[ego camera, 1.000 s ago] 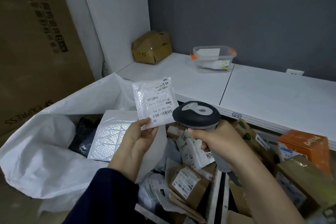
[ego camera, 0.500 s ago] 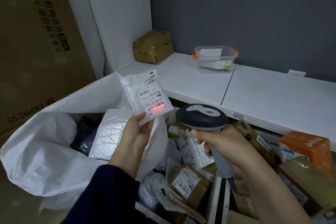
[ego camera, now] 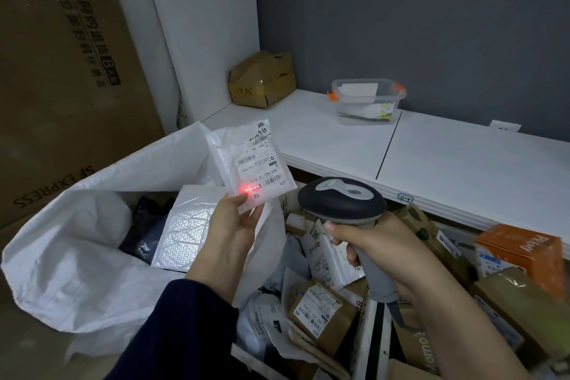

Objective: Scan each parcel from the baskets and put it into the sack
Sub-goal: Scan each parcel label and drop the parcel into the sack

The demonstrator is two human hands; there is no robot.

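The single head-worn view looked forward and steeply down from the person's own height, close over both forearms. It faced a corner where a white laminate shelf (ego camera: 462, 163) met a dark grey painted wall (ego camera: 416, 25). A white woven plastic sack (ego camera: 61, 256) filled the lower left, crowded baskets of cardboard and plastic-wrapped parcels (ego camera: 317, 311) the lower right. No second view overlapped it.

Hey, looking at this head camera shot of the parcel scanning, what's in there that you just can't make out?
- White sack: its depth and lower contents, hidden by its own walls and the bubble mailer on top.
- Small white parcel in the left hand: label text too small; red scan glow washes out one barcode.
- Barcode scanner: trigger covered by the right hand.
- Clear plastic tub: contents too small.
- Orange box: cut off at the right edge.
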